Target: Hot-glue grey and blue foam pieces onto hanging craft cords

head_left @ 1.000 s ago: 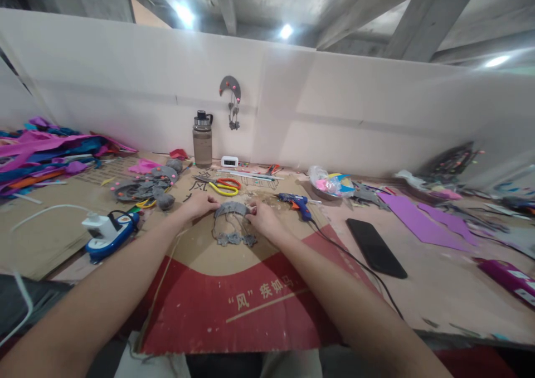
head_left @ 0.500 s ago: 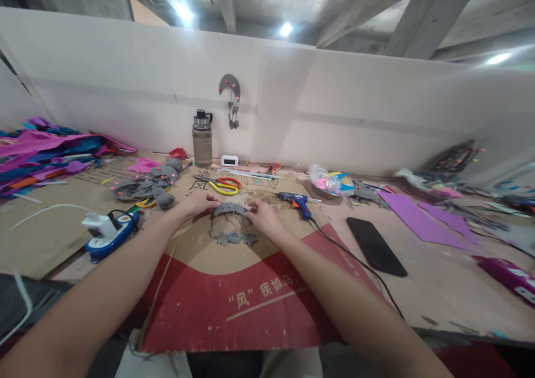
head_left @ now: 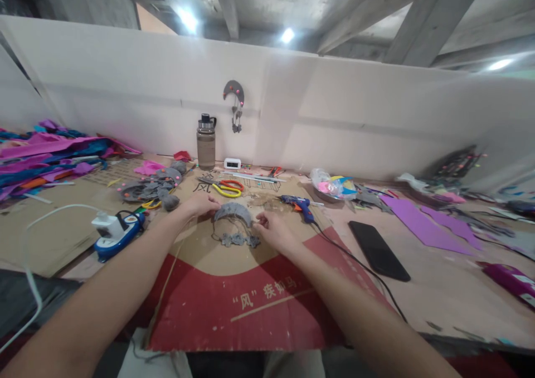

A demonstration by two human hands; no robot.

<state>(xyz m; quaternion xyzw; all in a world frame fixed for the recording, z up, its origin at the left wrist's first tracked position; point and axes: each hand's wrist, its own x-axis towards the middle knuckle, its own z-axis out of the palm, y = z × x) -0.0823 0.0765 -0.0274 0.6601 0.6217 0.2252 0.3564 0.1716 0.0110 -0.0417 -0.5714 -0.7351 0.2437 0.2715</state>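
Note:
A grey crescent-shaped foam piece [head_left: 232, 212] lies on the brown and red cardboard sheet [head_left: 251, 300], with thin strings running down to small grey flower shapes [head_left: 239, 239]. My left hand [head_left: 201, 203] rests at the crescent's left end, fingers curled against it. My right hand [head_left: 272, 228] sits just right of the crescent and slightly below it, fingers bent and pinched near its right tip. What the right fingers hold is too small to make out.
A blue glue gun [head_left: 297, 204] with black cord lies right of my hands, a black phone [head_left: 378, 250] farther right. Scissors [head_left: 225, 188], a water bottle [head_left: 206, 142], grey foam scraps [head_left: 155, 184], a power strip [head_left: 118, 232] and purple sheets [head_left: 422, 223] surround the cardboard. A white partition stands behind.
My right hand has slid a little down and right, off the crescent's right end. The camera has shifted slightly. My left hand stays at the left end.

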